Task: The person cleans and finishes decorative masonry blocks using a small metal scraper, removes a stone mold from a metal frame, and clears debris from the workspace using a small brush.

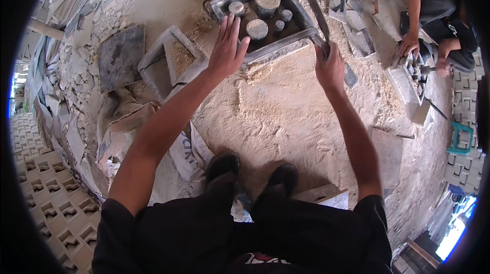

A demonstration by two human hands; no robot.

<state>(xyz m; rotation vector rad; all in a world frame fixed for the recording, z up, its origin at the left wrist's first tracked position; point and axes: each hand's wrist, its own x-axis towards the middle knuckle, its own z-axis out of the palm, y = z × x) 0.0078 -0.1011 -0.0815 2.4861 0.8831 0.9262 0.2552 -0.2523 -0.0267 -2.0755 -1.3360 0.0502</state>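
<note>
A dark rectangular mould box (301, 6) lies ahead of me, with several round pegs of different sizes standing inside it. The largest peg (268, 1) and another wide one (257, 28) have tops coated in pale powder. My left hand (227, 48) is open, fingers stretched out, over the box's near left corner beside a smaller peg (236, 7). In my right hand (330, 67), just off the near right corner, is a long flat metal bar (317, 13), gripped at its lower end and pointing up and away.
Left of the box sits an open grey trough (176, 31) with pale powder, beyond it a flat dark slab (121, 58). Sacks (186, 154) lie near my feet. At right a co-worker (434, 8) crouches over another mould (408, 77). A green stool (461, 138) stands behind.
</note>
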